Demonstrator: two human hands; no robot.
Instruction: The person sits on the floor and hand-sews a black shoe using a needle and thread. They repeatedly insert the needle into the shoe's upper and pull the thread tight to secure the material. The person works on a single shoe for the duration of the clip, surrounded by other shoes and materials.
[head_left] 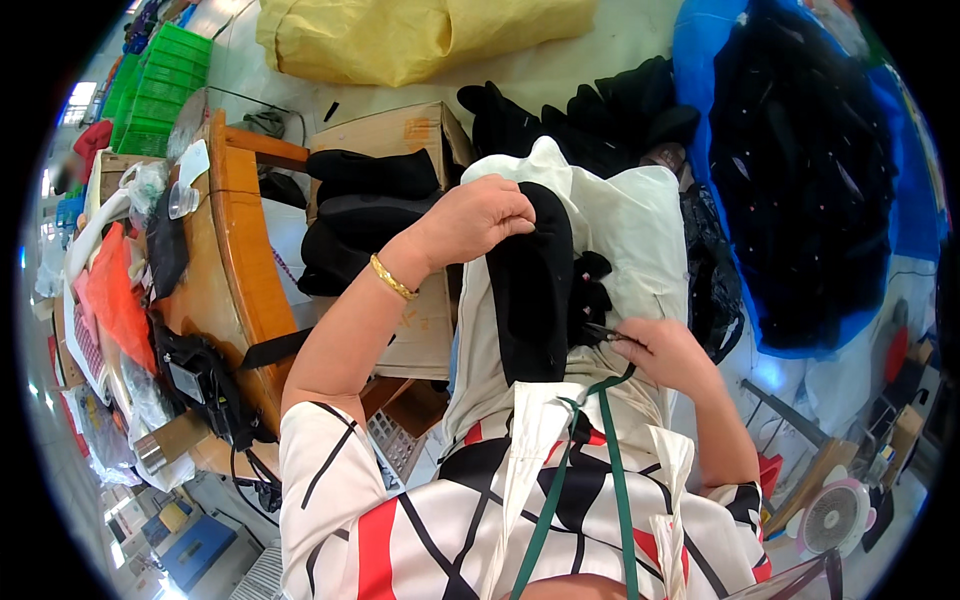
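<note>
My left grip (478, 218) pinches a long, soft matte-black piece (533, 290) over white cloth (635, 215); my right grip (665, 352) clasps dark snips (600, 331) beside it. Right of both, a blue sack (695, 45) holds black items (800, 190).

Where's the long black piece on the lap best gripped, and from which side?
The long black piece points away from the body, so probably its left edge near the rounded far end, from the left, where the left hand is.

No legible lettering or numbers.
</note>
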